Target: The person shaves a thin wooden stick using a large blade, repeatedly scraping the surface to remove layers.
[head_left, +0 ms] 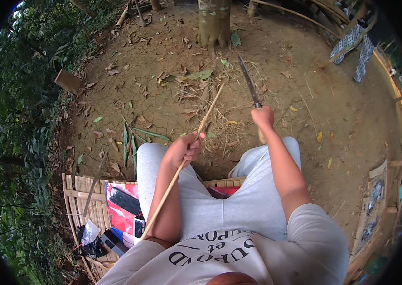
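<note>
My left hand (186,149) is closed around a long, thin, pale stick (210,110), perhaps bamboo or cane. The stick slants from beside my left arm up to a tip out over the ground. In my right hand (262,117) is a machete (248,80), its long dark blade pointing away from me and slightly left. The fingers wrap its light wooden handle, whose end shows below the fist. Blade and stick are apart, with the blade to the right of the stick's tip. Both hands are in front of my knees.
I sit on a slatted bamboo bench (83,194). To my left on it lie a phone (125,201), a red cloth or sheet (117,216) and a black bag (95,248). Ahead stand a tree trunk (213,23) and a cut stump (68,81). Shavings and leaves litter the dirt.
</note>
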Available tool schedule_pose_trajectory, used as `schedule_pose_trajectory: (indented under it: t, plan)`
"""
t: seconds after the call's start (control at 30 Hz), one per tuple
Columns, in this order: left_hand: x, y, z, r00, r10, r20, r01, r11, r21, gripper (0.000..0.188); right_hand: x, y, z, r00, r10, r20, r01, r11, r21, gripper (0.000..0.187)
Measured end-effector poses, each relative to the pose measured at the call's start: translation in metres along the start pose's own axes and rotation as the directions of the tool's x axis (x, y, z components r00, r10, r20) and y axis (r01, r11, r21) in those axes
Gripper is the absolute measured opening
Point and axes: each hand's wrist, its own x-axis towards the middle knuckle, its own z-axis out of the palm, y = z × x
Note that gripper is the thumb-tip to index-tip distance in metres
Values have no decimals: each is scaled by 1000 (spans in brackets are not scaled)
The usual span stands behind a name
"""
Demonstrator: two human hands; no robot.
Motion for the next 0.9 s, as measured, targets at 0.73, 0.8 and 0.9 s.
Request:
schedule_pose_trajectory:
  t: [0.73, 0.8, 0.9]
  plan:
    - [-10, -3, 15, 963, 238, 123, -211, 957, -201, 25, -106, -56, -26, 727, -681, 86, 587, 682, 435, 24]
    - [-15, 1, 27, 971, 233, 44, -224, 963, -148, 26, -118, -61, -33, 702, -708, 81, 628, 669, 397, 24]
    - [-14, 1, 28, 970, 243, 4, -241, 962, -131, 29, -130, -62, -32, 656, -747, 107, 693, 652, 308, 21]
